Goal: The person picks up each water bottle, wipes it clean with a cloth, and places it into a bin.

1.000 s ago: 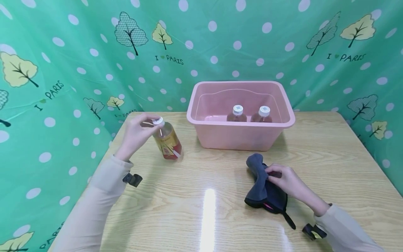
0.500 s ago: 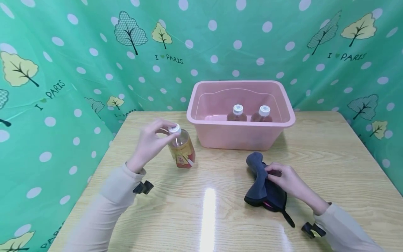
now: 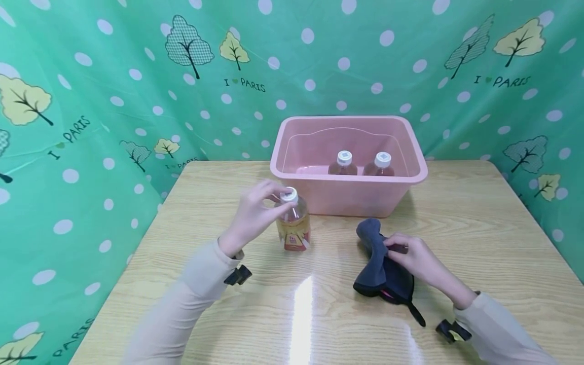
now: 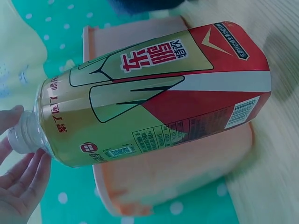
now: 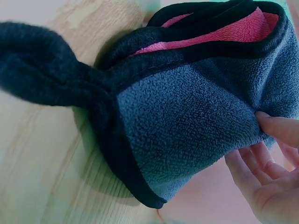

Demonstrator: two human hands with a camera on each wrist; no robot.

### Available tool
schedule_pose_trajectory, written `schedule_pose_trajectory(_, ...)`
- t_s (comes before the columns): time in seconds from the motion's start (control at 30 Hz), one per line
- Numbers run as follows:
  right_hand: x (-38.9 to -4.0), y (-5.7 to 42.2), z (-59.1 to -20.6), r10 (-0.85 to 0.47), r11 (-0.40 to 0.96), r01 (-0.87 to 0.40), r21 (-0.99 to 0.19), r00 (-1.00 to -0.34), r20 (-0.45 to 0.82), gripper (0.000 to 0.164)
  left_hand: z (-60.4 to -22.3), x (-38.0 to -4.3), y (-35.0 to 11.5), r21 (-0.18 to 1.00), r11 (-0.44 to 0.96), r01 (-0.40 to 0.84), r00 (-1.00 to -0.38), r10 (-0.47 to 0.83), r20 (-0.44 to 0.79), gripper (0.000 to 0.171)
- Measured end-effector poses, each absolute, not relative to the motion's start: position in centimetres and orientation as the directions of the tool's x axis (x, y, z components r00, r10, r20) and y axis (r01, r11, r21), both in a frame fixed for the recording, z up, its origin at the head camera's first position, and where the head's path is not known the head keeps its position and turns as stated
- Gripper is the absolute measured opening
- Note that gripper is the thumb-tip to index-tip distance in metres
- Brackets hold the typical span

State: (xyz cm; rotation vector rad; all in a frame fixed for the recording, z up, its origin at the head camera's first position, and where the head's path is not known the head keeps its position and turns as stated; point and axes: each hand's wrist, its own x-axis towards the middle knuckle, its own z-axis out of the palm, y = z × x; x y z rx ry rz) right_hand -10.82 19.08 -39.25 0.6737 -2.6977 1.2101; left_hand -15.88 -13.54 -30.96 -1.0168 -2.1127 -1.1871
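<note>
My left hand (image 3: 255, 213) pinches the white cap of a drink bottle (image 3: 294, 230) between thumb and fingers. In the left wrist view the bottle (image 4: 159, 88) shows a gold and red label, with the cap end at the hand. It is just in front of the pink bin; whether its base touches the table I cannot tell. My right hand (image 3: 412, 256) pinches a fold of a dark grey cloth (image 3: 376, 258) on the table at right. The right wrist view shows the cloth (image 5: 187, 116) with black edging, a pink inner side and a black hanging loop (image 5: 46, 70).
The pink bin (image 3: 347, 195) stands at the back of the wooden table (image 3: 479, 213). Inside it are two white-capped bottles, a left one (image 3: 343, 165) and a right one (image 3: 382, 165). A green dotted curtain (image 3: 182, 116) hangs behind and at the left.
My left hand has carried the bottle to the right and a little nearer, to the front of the bin's left part. The right hand and the cloth have hardly moved.
</note>
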Motion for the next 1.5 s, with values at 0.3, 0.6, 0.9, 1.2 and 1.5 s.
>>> schedule_pose_trajectory(0.3,-10.9,19.1,-39.1,-0.349,0.584,-0.418,-0.696,-0.903,0.250,0.019,-31.4,-15.8,-10.6,0.490,0.339,0.803,-0.593,0.379,0.711,0.019)
schedule_pose_trajectory(0.6,-11.0,19.0,-38.8,-0.352,0.567,-0.416,-0.711,-0.903,0.247,0.018,-32.0,-15.4,-8.4,0.468,0.366,0.804,-0.590,0.399,0.702,0.018)
schedule_pose_trajectory(0.9,-11.2,19.0,-38.9,-0.356,0.556,-0.438,-0.706,-0.894,0.273,0.019,-32.9,-15.0,-7.1,0.471,0.350,0.810,-0.584,0.413,0.698,0.018)
schedule_pose_trajectory(1.2,-11.3,18.7,-38.5,-0.348,0.549,-0.426,-0.720,-0.899,0.267,0.017,-33.5,-14.8,-6.5,0.462,0.380,0.801,-0.594,0.415,0.689,0.018)
schedule_pose_trajectory(1.5,-11.7,18.2,-37.9,-0.343,0.538,-0.457,-0.708,-0.886,0.312,0.018,-33.7,-14.9,-6.4,0.438,0.382,0.814,-0.576,0.426,0.698,0.019)
